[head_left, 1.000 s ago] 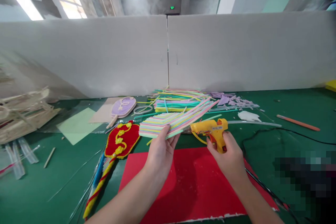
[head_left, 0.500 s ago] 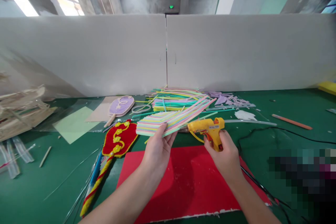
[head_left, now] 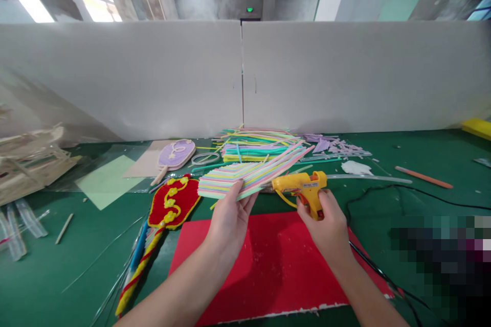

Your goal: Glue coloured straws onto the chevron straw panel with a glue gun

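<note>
My left hand (head_left: 233,217) pinches a striped panel of pastel pipe cleaners (head_left: 222,180), thumb on top and fingers beneath. The panel's long strands fan out to the upper right. My right hand (head_left: 326,219) is wrapped around the handle of a yellow hot glue gun (head_left: 301,186). The gun's front end points left and lies beside the panel's right underside; its nozzle is hidden, so contact cannot be told. A clear glue stick (head_left: 368,179) extends from the back of the gun. Under both hands lies a red board (head_left: 284,271) with a ragged white front edge.
Behind the panel lies a pile of pipe cleaners (head_left: 264,150), with lilac scraps (head_left: 333,144) to its right. A red fan with yellow trim (head_left: 174,204) and a lilac fan (head_left: 176,154) lie left. A black cord (head_left: 372,263) crosses the right side. White partitions (head_left: 123,76) stand behind.
Both hands hold nearly the same pose. The clear glue stick behind the gun reaches slightly farther right. The whole view has shifted very slightly.
</note>
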`<state>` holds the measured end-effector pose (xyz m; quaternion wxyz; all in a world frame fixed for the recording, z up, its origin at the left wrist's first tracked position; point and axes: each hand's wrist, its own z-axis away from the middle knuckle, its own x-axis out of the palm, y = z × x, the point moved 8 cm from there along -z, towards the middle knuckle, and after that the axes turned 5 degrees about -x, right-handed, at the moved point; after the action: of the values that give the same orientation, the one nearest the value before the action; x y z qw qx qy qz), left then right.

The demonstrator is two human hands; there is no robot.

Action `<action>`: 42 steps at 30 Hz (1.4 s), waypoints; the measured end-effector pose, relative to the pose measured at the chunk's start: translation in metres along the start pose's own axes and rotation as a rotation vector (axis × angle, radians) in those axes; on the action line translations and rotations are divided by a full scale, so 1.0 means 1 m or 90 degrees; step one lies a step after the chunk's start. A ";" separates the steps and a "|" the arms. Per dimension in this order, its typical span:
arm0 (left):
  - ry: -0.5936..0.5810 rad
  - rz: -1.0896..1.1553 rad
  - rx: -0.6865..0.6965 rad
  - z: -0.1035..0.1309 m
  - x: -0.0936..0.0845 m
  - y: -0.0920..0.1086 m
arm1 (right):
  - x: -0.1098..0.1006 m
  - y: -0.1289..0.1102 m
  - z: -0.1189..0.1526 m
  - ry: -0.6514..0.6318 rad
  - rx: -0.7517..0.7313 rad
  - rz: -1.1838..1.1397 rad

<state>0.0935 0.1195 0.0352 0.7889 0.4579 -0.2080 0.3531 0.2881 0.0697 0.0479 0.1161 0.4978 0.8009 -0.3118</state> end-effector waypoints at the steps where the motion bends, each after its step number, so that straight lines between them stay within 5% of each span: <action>1: 0.002 0.000 -0.001 0.000 0.000 0.000 | 0.001 0.000 0.000 -0.002 -0.002 -0.002; 42: 0.035 -0.050 -0.010 -0.003 -0.006 0.003 | 0.001 -0.001 -0.001 -0.019 -0.018 0.012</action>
<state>0.0875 0.1210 0.0318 0.8112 0.4498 -0.1709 0.3323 0.2867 0.0703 0.0491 0.1380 0.4988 0.7989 -0.3065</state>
